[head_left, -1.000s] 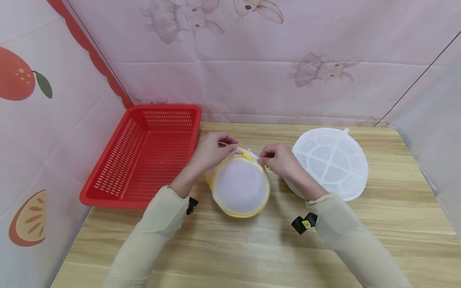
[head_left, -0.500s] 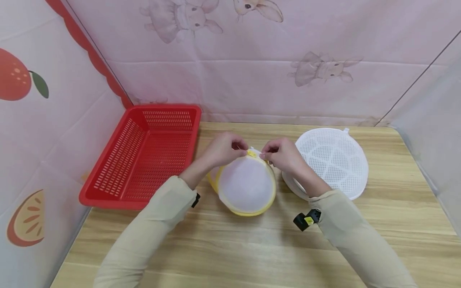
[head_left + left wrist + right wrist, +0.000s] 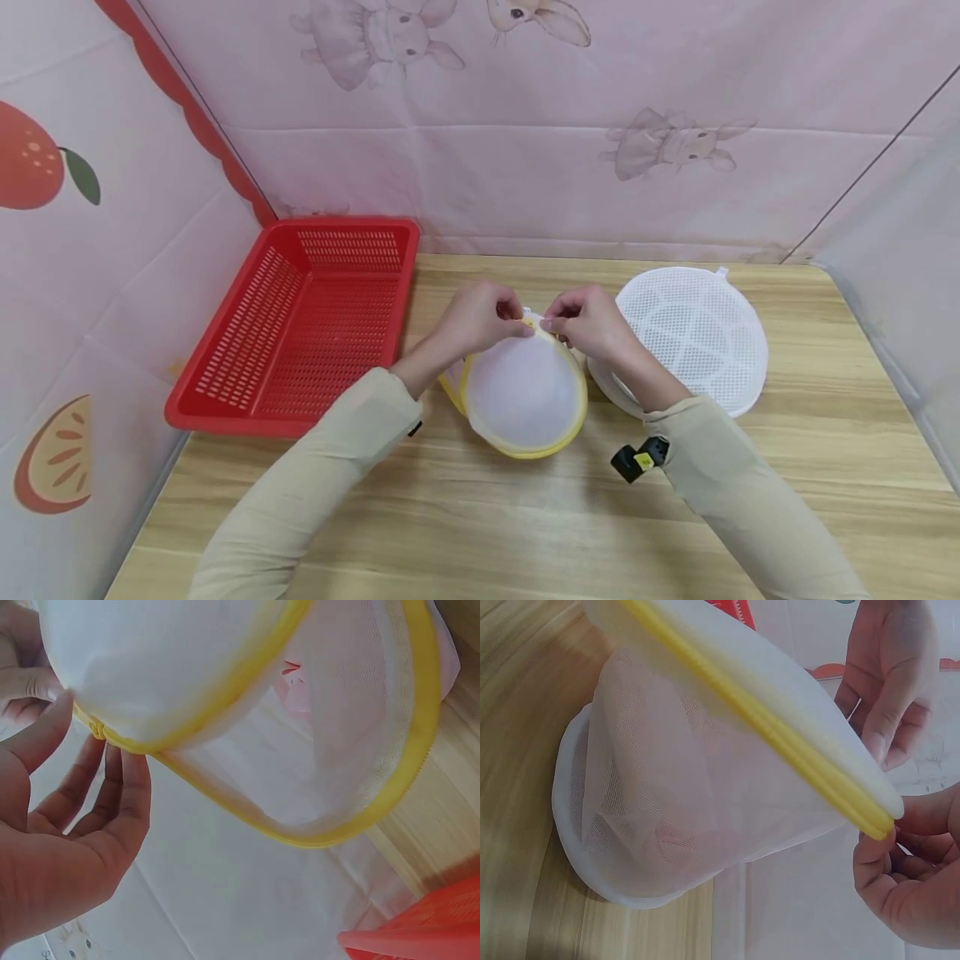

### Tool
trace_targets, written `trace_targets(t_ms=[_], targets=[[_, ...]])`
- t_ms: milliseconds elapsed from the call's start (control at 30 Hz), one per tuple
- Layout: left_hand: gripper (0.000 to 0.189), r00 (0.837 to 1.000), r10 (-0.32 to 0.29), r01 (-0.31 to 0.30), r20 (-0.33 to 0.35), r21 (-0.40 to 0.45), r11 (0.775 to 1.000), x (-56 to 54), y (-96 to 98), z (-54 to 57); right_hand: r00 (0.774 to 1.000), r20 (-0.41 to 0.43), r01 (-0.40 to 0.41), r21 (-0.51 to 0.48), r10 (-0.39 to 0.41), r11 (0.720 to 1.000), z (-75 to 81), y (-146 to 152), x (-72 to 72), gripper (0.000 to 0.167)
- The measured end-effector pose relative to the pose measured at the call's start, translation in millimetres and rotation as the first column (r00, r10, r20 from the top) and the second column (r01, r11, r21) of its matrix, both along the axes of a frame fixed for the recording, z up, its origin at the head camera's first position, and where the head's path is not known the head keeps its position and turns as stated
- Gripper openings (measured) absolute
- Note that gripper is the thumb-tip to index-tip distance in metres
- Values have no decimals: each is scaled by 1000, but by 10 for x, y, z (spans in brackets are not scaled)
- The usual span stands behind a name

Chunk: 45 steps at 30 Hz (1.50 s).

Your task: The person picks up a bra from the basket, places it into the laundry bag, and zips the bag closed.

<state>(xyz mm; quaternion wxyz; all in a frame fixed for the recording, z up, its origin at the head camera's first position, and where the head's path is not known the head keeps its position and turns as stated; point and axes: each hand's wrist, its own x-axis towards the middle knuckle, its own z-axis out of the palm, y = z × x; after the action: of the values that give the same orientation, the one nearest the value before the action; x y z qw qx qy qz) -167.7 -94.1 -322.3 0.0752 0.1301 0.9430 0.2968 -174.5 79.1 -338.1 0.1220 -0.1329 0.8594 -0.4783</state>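
Note:
A white mesh laundry bag (image 3: 525, 392) with a yellow zipper edge stands on the table between both hands. Its round lid hangs partly apart from the body on the left, as the left wrist view shows. Something pink (image 3: 294, 694) shows faintly inside. My left hand (image 3: 483, 317) pinches the yellow zipper (image 3: 97, 729) at the bag's far top edge, near the slider. Close beside it, my right hand (image 3: 588, 321) pinches the same edge between thumb and fingers. In the right wrist view, the zipper's yellow band (image 3: 780, 739) runs down to the right fingertips.
A red slotted plastic basket (image 3: 322, 333) stands on the left. To the right lies a round white mesh bag (image 3: 690, 342), partly behind the right forearm. The wooden table (image 3: 510, 525) meets a printed cloth wall (image 3: 510, 192) at the back.
My left hand has moved right along the zipper edge, closer to my right hand. The bag has shifted slightly right. My right hand has barely moved.

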Motion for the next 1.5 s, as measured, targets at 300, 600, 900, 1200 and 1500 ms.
trace_targets(t_ms=[300,600,900,1200,1500], targets=[[13,999,3,-6,-48,-72,997,28,31,-20,1000,8,2,-20,-2,1000,-20,-27,16,8],[11,996,-8,-3,-93,-111,994,53,36,-22,1000,9,-13,-16,14,1000,-35,-21,6,8],[5,990,-51,35,-132,-125,992,45,31,-38,999,25,-22,-25,23,999,-37,-12,3,7],[9,995,95,-97,31,88,991,1,-54,-33,998,39,-40,-19,41,999,-18,17,-29,7],[11,970,235,-241,57,156,958,-21,-95,-66,997,61,-40,-19,42,999,-25,26,-45,8]])
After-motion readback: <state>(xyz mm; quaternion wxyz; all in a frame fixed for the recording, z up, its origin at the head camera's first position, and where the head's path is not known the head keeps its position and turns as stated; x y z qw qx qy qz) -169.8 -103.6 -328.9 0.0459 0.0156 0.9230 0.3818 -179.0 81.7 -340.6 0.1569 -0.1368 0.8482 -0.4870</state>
